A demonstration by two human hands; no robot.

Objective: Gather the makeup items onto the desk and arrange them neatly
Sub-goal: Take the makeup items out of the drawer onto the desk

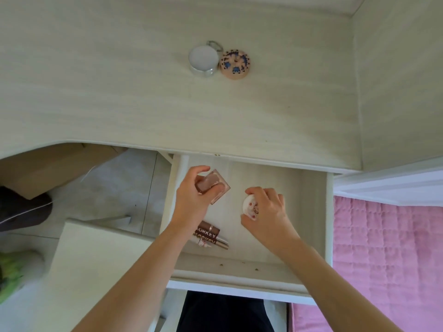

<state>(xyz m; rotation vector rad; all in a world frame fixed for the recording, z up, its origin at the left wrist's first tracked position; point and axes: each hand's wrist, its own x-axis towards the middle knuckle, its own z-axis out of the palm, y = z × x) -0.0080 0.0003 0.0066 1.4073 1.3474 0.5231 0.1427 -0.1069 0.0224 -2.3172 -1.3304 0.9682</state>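
Fingers of the left hand (191, 191) grip a pink compact (214, 185); the right hand (265, 208) grips a round white case (248, 207) inside the drawer (314, 212). Gathering is underway; next, I think, both go up onto the desk (119, 104).

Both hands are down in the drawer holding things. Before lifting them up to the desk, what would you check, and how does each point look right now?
1. Left hand has a firm hold on the pink compact: ok, fingers curl round it.
2. Right hand has the white round case: ok, fingers curl over it, though how firmly cannot be told.
3. Free spot on the desk to set them: ok, bare surface beside the jar and the patterned compact.
4. Way up out of the drawer: ok, nothing above the hands.
5. Items left behind: not ok, tubes lie in the drawer.
6. Lids shut tight: cannot tell.
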